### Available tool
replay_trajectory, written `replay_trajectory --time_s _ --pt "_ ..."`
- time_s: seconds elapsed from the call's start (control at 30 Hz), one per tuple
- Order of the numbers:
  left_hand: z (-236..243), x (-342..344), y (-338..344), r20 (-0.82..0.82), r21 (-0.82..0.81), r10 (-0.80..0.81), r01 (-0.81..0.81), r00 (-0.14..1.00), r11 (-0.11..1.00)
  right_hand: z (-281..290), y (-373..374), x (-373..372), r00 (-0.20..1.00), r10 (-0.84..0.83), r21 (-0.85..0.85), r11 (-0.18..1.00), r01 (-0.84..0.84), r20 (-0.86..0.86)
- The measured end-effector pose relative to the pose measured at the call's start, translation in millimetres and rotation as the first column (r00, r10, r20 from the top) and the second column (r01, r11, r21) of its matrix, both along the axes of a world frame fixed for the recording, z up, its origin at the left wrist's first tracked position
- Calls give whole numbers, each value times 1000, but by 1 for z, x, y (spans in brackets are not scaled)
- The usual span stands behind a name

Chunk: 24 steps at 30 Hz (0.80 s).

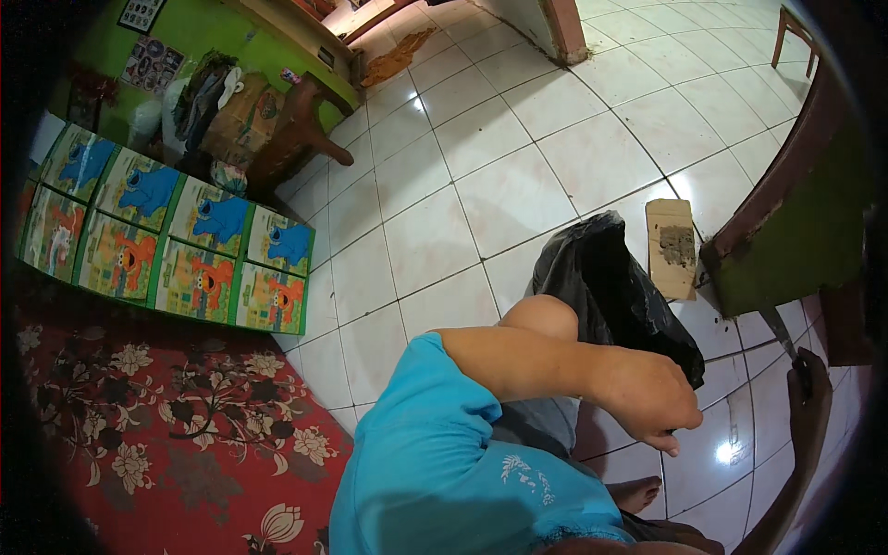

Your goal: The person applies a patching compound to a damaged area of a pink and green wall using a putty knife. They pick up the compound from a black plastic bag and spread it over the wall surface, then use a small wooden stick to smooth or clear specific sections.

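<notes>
My left hand (647,398) hangs above the tiles in front of me, its fingers curled; what they hold, if anything, is hidden beneath the hand. At the right, my right hand (807,384) is closed round the dark handle of a flat-bladed tool (780,330). Its narrow grey metal blade points up and left, close to the lower edge of a dark green wall (795,250). A crumpled black plastic bag (592,268) lies beyond my left hand, beside my knee. Past the bag, a flat piece of brown cardboard (671,250) with a dark smear rests on the floor.
At the left stands a green drawer cabinet (199,236) with cartoon figures, beside a red flowered covering (176,416). Behind it are a wooden armrest (291,139) and a cardboard box (242,120). White tiles (416,213) cover the floor; a wooden chair (795,42) stands far right.
</notes>
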<state>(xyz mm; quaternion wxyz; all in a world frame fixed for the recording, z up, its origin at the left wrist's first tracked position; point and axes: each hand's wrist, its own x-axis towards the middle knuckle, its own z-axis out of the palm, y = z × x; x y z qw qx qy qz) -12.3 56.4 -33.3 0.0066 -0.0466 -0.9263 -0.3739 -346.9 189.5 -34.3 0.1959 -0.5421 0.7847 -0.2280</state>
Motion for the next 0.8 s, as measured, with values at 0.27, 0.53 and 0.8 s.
replay_trajectory --time_s 0.27,0.53,0.8 --pt "8 -2 -3 -250 117 42 -13 967 993 -9 -13 18 994 47 -20 999 -46 97" --pt "19 -4 -13 -456 215 171 -79 873 974 -28 -22 16 997 66 -55 997 -63 44" --pt "14 -9 -16 -483 278 319 -203 816 939 -41 -33 26 987 88 -116 991 -73 131"
